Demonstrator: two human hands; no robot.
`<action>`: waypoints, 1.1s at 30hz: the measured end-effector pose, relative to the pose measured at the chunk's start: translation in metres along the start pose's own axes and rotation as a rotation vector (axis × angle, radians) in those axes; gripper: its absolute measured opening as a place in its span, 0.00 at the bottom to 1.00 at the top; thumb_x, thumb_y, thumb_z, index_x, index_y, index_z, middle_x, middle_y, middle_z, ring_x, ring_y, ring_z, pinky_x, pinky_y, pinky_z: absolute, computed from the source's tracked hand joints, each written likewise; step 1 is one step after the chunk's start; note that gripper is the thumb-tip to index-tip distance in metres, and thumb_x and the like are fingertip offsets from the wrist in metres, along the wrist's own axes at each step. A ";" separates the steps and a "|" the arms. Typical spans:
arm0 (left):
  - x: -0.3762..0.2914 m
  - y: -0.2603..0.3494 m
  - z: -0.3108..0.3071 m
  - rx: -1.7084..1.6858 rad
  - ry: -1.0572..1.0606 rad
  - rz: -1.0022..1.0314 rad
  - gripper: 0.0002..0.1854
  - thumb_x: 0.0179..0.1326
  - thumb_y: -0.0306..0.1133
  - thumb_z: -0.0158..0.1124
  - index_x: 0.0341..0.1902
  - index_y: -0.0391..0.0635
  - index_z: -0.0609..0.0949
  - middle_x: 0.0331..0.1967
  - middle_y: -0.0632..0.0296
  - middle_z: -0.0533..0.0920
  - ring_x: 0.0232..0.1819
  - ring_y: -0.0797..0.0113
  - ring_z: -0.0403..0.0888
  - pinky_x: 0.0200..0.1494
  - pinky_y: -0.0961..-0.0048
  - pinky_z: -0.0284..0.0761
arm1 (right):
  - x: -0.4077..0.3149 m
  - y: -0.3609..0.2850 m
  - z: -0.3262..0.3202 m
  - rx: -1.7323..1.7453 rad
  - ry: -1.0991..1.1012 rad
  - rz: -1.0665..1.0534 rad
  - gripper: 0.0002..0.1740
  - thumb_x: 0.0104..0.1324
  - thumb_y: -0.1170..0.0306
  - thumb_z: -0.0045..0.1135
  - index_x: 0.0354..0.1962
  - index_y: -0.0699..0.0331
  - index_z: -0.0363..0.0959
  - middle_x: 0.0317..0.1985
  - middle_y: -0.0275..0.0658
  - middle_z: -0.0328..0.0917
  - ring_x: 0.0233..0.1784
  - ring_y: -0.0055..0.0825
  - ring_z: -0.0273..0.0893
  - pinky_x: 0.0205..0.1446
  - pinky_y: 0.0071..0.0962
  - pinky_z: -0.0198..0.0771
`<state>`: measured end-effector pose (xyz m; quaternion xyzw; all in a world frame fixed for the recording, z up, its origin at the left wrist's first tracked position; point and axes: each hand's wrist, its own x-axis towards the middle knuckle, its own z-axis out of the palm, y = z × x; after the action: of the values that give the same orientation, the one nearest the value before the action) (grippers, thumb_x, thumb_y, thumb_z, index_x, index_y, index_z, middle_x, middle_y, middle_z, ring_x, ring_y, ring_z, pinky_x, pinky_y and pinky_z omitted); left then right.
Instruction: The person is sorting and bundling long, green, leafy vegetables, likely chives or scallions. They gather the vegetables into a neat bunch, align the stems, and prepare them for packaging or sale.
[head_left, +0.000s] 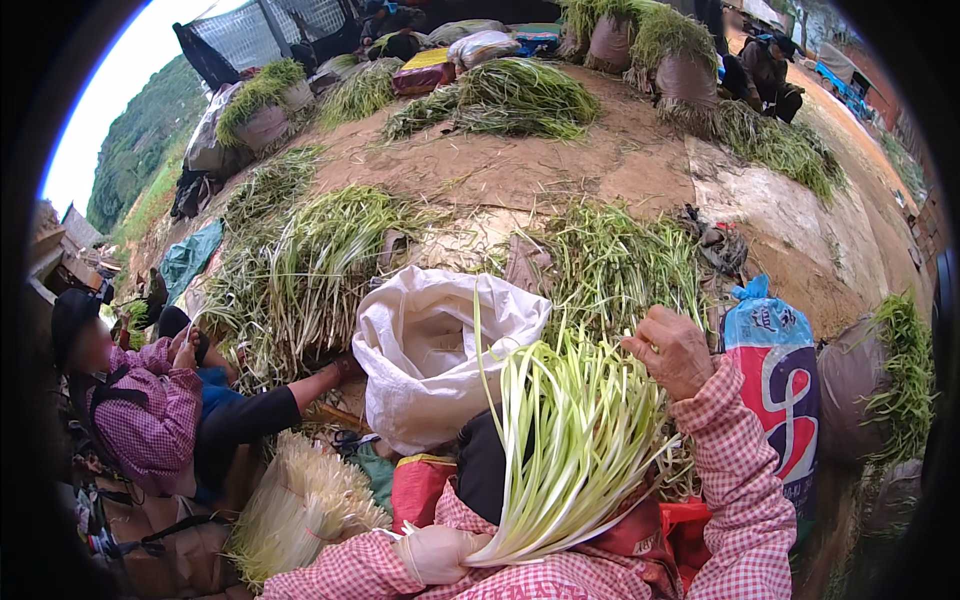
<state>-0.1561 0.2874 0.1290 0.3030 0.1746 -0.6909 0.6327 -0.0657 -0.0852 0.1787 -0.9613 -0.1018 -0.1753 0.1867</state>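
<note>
A large bunch of pale green leafy stalks (574, 442), like garlic chives or leeks, fans out over my lap. My left hand (439, 553), in a pale glove or wrap, is closed around its gathered lower end. At the right side of the bunch's leaf tips, my right hand (671, 351) is raised with bent fingers; whether anything is between them cannot be made out. An open white woven sack (442, 352) with its rim rolled stands in front of me. Beyond it to the right spreads a heap of untrimmed green stalks (626, 262).
A person (142, 405) in a checked top sits at the left, handling stalks. Pale bundled stalks (304, 502) stand beside my left arm. A printed red and blue sack (772, 390) is at the right. More green heaps (525, 97) and stuffed sacks (686, 79) lie farther off, near another person (769, 71).
</note>
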 end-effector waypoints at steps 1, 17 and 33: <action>0.001 -0.001 -0.004 0.106 -0.016 0.034 0.21 0.64 0.29 0.40 0.60 0.39 0.65 0.55 0.54 0.69 0.56 0.63 0.66 0.60 0.74 0.57 | 0.010 -0.010 0.003 0.091 0.024 -0.079 0.11 0.57 0.64 0.58 0.26 0.64 0.70 0.22 0.36 0.65 0.22 0.27 0.68 0.26 0.29 0.67; 0.034 -0.034 -0.078 1.191 -0.061 0.480 0.20 0.58 0.25 0.47 0.56 0.46 0.72 0.46 0.52 0.78 0.46 0.57 0.77 0.50 0.73 0.72 | 0.043 -0.054 0.041 0.187 -0.130 -0.611 0.06 0.52 0.77 0.49 0.29 0.69 0.66 0.29 0.42 0.65 0.34 0.37 0.72 0.36 0.31 0.72; 0.016 -0.010 -0.027 -0.245 -0.316 -0.003 0.22 0.64 0.21 0.43 0.63 0.36 0.62 0.63 0.59 0.64 0.65 0.72 0.59 0.67 0.78 0.53 | 0.013 -0.057 0.003 0.343 0.024 -0.142 0.07 0.51 0.68 0.59 0.24 0.61 0.71 0.30 0.36 0.66 0.36 0.31 0.66 0.39 0.32 0.59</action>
<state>-0.1604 0.2932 0.0967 0.1113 0.1565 -0.7043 0.6835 -0.0675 -0.0302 0.1998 -0.9035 -0.1957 -0.1797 0.3364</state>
